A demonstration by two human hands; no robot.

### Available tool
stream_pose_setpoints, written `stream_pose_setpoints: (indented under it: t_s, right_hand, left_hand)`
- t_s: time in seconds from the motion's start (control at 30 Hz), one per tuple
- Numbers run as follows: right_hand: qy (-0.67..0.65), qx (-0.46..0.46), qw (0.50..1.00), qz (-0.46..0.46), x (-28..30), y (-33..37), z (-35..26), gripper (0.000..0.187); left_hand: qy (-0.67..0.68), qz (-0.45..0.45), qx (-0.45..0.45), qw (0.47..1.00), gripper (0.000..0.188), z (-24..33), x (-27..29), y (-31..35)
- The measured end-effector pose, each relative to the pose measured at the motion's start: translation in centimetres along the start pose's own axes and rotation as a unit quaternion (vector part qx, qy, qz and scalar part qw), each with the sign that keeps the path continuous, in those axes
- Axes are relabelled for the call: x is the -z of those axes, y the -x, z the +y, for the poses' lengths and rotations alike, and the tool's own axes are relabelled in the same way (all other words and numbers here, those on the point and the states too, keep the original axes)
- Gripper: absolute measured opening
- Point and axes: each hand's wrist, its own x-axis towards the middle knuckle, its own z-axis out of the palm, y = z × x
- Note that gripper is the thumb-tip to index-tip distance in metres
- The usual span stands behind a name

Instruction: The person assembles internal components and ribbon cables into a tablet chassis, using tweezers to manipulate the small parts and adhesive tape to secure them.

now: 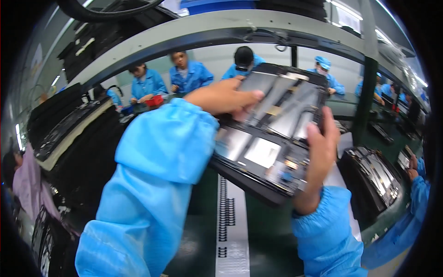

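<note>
Raised above the bench in front of me, a tilted black tray (244, 181) carries what looks like an opened tablet (287, 121). Silver battery panels, dark ribbon cables and a small circuit board show inside it. My left hand (221, 98) grips the tray's left side, its thumb lying over the device and the other fingers mostly hidden. On the right side, my right hand (320, 154) closes round the edge, thumb and fingers up along it. Below, a white strip (233, 258) with rows of small black pieces lies on the green bench (198, 240).
A stack of black trays (369, 203) with another opened device stands at right, beside a co-worker's hand (412, 171). More black trays (69, 120) are piled at left. A grey beam (198, 34) crosses overhead, meeting a dark green post (364, 104). Several people in blue sit opposite.
</note>
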Motion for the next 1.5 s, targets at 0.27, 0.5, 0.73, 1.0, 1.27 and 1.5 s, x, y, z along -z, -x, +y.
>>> stream_pose_setpoints:
  t_s: [0.27,0.5,0.73,1.0,1.27,1.5]
  right_hand:
    - [-0.090,-0.078,0.981,-0.150,-12.4,8.5,5.6,0.062]
    - [0.013,-0.080,0.956,-0.281,-15.1,12.2,6.9,0.051]
    - [0.032,0.003,0.947,-0.318,-12.4,7.7,11.1,0.036]
    - [0.558,-0.180,0.793,-0.166,3.2,-3.3,27.5,0.038]
    - [0.560,-0.168,0.790,-0.182,-0.9,-1.2,31.4,0.057]
    - [0.313,-0.186,0.930,-0.055,-2.8,-1.5,30.2,0.048]
  left_hand:
    - [0.034,0.088,0.187,0.978,0.045,-12.7,8.0,8.1]
    - [0.006,0.190,0.365,0.911,0.041,-16.7,7.3,12.4]
    - [-0.485,0.241,0.106,0.834,0.044,-15.0,5.3,11.9]
    - [-0.183,0.281,-0.117,0.935,0.030,-10.9,-14.8,-2.3]
    - [-0.213,0.283,0.299,0.886,0.059,-33.5,-12.6,-8.8]
    - [-0.138,0.400,0.238,0.874,0.065,-28.8,-13.0,-7.3]
